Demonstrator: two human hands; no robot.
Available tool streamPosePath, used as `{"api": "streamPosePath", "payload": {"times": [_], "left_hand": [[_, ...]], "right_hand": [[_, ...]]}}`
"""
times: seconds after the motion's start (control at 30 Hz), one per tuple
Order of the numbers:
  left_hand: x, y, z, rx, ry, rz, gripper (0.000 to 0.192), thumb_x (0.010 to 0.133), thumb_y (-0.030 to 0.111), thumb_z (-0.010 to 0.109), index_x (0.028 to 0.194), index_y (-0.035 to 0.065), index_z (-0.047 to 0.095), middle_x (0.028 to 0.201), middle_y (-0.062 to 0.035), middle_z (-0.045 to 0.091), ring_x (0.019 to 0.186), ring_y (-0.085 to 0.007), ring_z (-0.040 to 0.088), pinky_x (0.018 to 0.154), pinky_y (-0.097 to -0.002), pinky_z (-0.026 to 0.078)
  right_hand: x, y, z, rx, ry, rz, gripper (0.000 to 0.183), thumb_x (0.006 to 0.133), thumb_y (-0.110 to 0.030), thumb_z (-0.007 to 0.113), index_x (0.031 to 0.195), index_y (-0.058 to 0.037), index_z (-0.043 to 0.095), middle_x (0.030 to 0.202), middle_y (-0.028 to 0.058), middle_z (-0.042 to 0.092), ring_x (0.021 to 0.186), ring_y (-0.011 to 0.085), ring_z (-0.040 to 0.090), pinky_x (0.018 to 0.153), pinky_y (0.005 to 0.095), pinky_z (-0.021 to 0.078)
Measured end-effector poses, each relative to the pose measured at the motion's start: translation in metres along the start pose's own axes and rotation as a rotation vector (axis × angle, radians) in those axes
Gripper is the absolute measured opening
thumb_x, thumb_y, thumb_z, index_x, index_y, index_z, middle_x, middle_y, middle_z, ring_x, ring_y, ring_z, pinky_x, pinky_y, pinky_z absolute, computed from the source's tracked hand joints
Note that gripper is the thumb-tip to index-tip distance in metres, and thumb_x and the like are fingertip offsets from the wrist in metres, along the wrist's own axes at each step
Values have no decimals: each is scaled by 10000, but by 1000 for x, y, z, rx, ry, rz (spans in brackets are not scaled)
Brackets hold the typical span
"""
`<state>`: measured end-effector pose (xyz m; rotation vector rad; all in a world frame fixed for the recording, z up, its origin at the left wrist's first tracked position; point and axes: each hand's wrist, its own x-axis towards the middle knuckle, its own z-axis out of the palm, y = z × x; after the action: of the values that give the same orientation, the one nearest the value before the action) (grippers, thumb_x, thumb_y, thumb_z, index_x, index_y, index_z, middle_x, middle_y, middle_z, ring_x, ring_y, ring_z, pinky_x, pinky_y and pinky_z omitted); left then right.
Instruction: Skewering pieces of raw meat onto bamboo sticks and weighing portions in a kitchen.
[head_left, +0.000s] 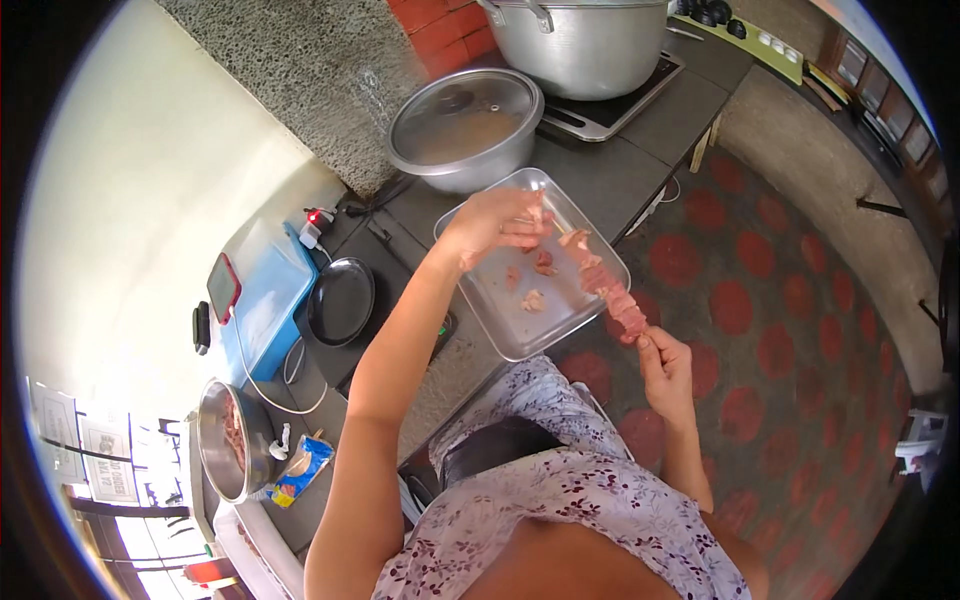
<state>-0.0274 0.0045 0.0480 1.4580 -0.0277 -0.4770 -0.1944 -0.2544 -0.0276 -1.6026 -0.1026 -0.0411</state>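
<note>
My right hand (666, 367) grips the near end of a skewer of raw meat (604, 289), just beyond the tray's right edge. Pinkish pieces are packed along it, and a short bare length of thin stick shows at the far end. My left hand (499, 225) is over the metal tray (510, 341), fingers bent near that bare stick end; whether they touch it cannot be made out. A few loose meat scraps (533, 301) lie on the tray bottom, some partly behind my left hand.
Beyond the tray stand a glass-lidded pot (465, 127) and a large aluminium pot (592, 52) on a cooktop (600, 129). Leftward are a black pan (341, 301), a blue container (281, 330), a charging phone (224, 288), a steel bowl of meat (259, 442) and a blue-yellow packet (302, 471).
</note>
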Motion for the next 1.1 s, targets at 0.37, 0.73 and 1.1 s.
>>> {"api": "streamPosePath", "payload": {"times": [0.37, 0.73, 1.1], "left_hand": [[-7, -14, -3, 49, 138, 197, 178, 914, 170, 591, 963, -1, 590, 875, -112, 666, 769, -176, 668, 694, -285, 563], [-24, -36, -15, 1038, -223, 596, 198, 800, 88, 607, 968, -6, 656, 899, -88, 688, 790, -211, 645, 750, -326, 502], [12, -55, 10, 1304, 39, 380, 182, 755, 135, 649, 886, 11, 678, 892, -130, 675, 804, -284, 638, 755, -374, 494]], "right_hand": [[4, 3, 1, -49, 65, -1, 214, 953, -102, 481, 922, 45, 633, 859, 58, 655, 824, 96, 561, 757, 248, 440], [0, 10, -10, -59, 114, 41, 220, 951, -115, 483, 946, 43, 636, 864, 52, 651, 821, 95, 555, 754, 245, 432], [3, 3, -8, -67, 92, 44, 213, 951, -96, 477, 935, 50, 631, 872, 60, 654, 846, 106, 564, 784, 254, 437]]}}
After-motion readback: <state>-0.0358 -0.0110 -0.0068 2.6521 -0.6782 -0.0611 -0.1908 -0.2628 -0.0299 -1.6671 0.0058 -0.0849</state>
